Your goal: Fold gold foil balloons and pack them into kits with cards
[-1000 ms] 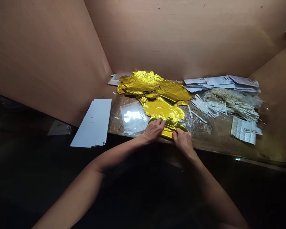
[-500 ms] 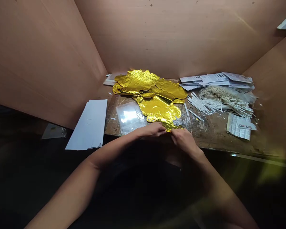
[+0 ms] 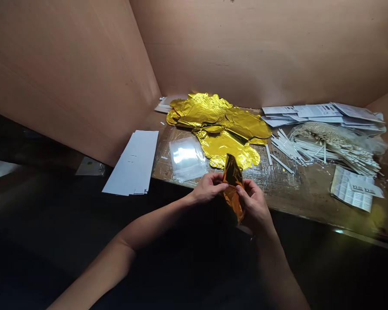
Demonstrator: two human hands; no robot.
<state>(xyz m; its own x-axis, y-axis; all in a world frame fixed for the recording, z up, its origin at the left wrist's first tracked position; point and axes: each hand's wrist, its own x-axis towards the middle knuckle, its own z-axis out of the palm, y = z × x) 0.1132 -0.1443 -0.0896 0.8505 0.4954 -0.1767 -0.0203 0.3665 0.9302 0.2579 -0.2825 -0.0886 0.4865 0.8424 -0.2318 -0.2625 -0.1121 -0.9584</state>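
Observation:
A gold foil balloon [image 3: 233, 172], flat and folded into a narrow strip, is held upright at the table's front edge. My left hand [image 3: 210, 187] pinches its left side between thumb and fingers. On the other side my right hand [image 3: 252, 199] grips it, thumb in front and fingers behind. Just beyond the hands lies a heap of flat gold foil balloons [image 3: 220, 125] with scalloped edges. Left of that heap, clear plastic bags [image 3: 187, 160] rest near the edge of the table.
White cards [image 3: 132, 163] jut over the table's left front edge. To the right lie white sticks [image 3: 297, 148], a plastic bag of sticks [image 3: 330, 133] and a sticker sheet [image 3: 352, 189]. Printed papers [image 3: 320, 111] sit at the back right. Wooden panels [image 3: 245, 51] enclose the table.
Both hands have come back toward me with a gold foil balloon, which now stands folded narrow between them, off the heap. The view has turned slightly left.

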